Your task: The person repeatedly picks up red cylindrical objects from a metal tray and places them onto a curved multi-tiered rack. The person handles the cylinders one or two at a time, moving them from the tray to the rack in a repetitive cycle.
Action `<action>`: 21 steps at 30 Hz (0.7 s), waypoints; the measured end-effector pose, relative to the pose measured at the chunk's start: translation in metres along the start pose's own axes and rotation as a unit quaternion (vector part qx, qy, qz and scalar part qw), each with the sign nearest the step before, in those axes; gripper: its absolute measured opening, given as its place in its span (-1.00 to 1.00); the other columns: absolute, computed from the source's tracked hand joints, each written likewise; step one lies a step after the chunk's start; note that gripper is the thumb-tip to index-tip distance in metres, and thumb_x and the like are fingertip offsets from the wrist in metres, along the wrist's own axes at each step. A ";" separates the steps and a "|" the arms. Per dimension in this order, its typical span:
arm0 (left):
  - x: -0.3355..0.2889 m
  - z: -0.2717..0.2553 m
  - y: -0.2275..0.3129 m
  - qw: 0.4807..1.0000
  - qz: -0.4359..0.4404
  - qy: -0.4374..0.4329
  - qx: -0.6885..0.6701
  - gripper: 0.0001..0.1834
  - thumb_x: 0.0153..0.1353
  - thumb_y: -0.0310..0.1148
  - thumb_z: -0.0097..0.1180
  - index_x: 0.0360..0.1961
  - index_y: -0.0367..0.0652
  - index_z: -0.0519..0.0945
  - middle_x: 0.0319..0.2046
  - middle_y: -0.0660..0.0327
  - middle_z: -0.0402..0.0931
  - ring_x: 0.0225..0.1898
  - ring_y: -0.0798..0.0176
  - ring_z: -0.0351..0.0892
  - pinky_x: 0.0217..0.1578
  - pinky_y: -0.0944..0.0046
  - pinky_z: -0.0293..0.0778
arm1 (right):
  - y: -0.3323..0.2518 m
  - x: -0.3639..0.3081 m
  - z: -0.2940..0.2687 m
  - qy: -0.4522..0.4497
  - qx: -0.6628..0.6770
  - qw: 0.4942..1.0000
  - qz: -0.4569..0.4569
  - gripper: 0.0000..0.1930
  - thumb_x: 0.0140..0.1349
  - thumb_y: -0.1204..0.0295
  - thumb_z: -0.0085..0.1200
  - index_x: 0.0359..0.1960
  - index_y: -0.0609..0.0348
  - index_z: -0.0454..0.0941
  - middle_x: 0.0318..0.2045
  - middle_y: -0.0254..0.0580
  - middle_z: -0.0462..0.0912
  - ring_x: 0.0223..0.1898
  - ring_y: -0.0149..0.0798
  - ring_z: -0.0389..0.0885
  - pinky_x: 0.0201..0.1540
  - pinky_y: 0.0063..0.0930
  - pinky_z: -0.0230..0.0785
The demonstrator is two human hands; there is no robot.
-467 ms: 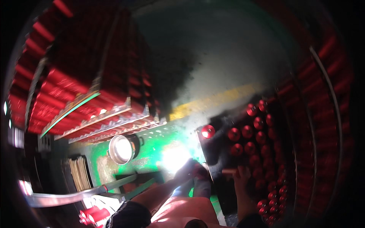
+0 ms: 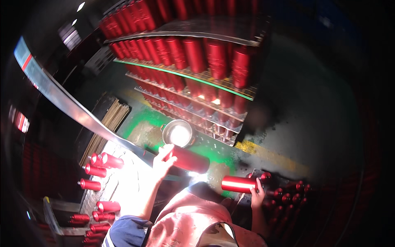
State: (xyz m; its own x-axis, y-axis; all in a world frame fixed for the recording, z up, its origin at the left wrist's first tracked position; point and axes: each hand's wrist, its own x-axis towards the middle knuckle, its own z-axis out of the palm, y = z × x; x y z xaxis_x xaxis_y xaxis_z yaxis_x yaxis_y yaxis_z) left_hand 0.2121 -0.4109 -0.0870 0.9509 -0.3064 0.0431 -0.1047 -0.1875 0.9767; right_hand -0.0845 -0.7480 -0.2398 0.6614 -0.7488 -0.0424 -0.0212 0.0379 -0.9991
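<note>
Left hand [image 2: 163,162]: fingers bent around the near-left end of the dark red cylinder [image 2: 190,160], pinching it there; the rest of the body sticks out to the right of the fingertips, tilted slightly down. Right hand [image 2: 258,194]: fingers closed on the right end of the glossy red cylinder [image 2: 236,184]; its body runs out left of the fingers, near level. Undersides of both grips hidden, can't tell how the palms sit.

Handling, judged by looks: stiff walls, probably metal, no give under a squeeze. Likely light to moderate, one hand per piece seems enough. Smooth coat, probably slippery, and could scratch or dent if knocked. End holds leave the far end unsupported, so it may droop; mid-body, fingers wrapped fully round, looks steadier. Metal pot [image 2: 177,133] sits just beyond the left fingers.
</note>
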 end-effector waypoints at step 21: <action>0.359 -0.144 -0.139 0.579 -0.248 -0.035 -0.776 -0.03 0.12 0.48 -0.06 0.28 -0.11 0.31 0.14 -0.21 0.35 -0.16 -0.07 0.53 -0.39 0.26 0.72 | -0.061 0.261 0.584 -0.318 0.674 0.465 0.478 -0.14 -0.02 -0.27 0.24 0.17 0.12 0.44 0.08 0.09 0.46 0.10 0.12 0.42 0.07 -0.09 0.55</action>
State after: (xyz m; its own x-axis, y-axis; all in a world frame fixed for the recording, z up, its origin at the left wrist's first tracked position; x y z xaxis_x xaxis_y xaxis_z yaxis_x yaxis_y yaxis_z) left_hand 0.6100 -0.3607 -0.1771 0.7317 -0.6216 -0.2798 0.6160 0.7787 -0.1193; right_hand 0.5270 -0.5593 -0.1846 0.9297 0.3677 -0.0214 -0.3284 0.8537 0.4041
